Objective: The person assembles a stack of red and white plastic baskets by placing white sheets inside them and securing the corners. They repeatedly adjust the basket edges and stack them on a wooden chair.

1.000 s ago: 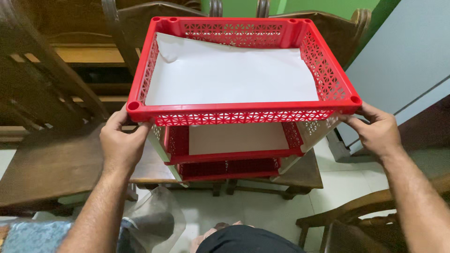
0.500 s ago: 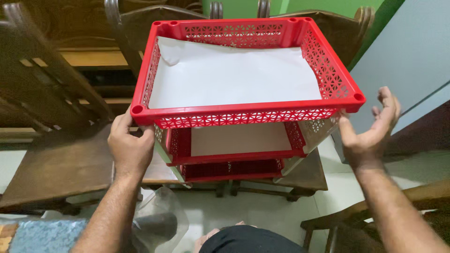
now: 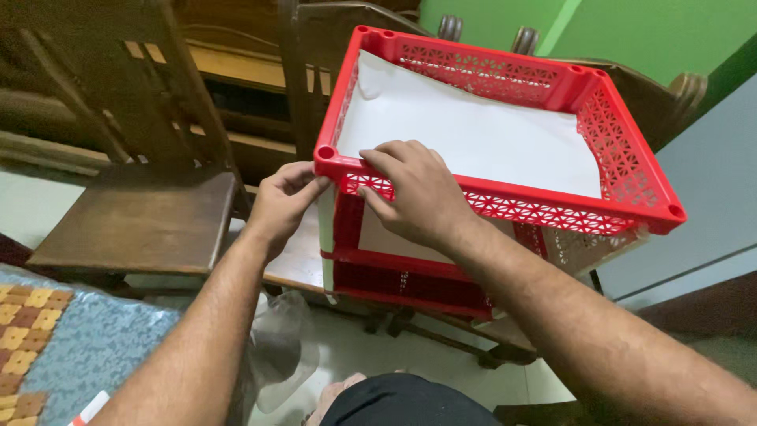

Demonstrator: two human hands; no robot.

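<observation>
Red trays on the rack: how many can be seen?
3, stacked. The top tray is at the hands, lined with white paper. The middle tray shows behind the right hand. The bottom tray sits lowest. More could be hidden below.

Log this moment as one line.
left hand: at rack's near-left corner | right hand: on top tray's front rim | paper liner: in tray

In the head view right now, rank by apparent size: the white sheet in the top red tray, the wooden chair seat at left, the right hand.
1. white sheet
2. wooden chair seat, though partly cut off
3. right hand, enlarged by nearness to the camera
</observation>
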